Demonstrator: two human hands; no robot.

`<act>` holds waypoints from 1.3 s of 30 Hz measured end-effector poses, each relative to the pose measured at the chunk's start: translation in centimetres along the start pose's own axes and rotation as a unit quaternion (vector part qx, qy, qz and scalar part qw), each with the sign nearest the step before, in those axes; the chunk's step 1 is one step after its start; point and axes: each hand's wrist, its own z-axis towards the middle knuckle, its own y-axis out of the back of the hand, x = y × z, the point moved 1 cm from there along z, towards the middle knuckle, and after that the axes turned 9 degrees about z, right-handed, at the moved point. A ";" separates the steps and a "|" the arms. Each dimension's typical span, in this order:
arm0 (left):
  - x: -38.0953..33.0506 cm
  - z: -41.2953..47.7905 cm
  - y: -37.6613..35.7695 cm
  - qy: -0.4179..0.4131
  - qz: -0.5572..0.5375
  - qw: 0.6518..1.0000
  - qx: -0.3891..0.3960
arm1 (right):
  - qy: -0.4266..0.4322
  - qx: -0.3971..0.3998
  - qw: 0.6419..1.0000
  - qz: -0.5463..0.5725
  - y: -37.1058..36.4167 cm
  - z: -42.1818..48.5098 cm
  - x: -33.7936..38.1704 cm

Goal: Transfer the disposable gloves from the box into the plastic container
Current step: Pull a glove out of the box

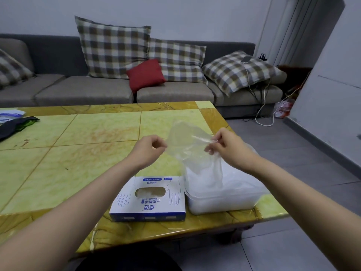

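Here, the left hand (pixel 151 148) and right hand (pixel 226 146) each pinch an edge of a clear glove (pixel 187 147), spreading it above the plastic container (pixel 230 202) just right of the box (pixel 148 210), presumably so it drops in flat.

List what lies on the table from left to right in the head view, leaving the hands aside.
dark cloth → glove box → plastic container. The glove held up in the air overlaps the last two, so it is left out.
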 end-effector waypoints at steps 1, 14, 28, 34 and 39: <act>-0.2 0.1 0.1 0.006 0.009 1.000 -0.002 | 0.008 -0.005 1.000 -0.018 0.2 0.0 0.0; -7.0 -0.2 -1.3 -0.151 0.099 0.976 0.125 | 0.051 0.102 0.987 -0.112 1.7 -0.2 -0.3; -9.9 2.6 -1.9 -0.201 0.157 0.967 -0.018 | 0.115 -0.138 0.967 -0.180 5.7 0.8 0.1; -9.5 1.4 -3.7 -0.295 0.178 0.934 -0.094 | 0.219 -0.192 0.916 -0.276 5.7 -1.0 -1.5; -6.2 0.2 -7.4 -0.313 0.314 0.896 -0.009 | 0.145 -0.042 0.945 -0.289 3.4 -3.2 -6.2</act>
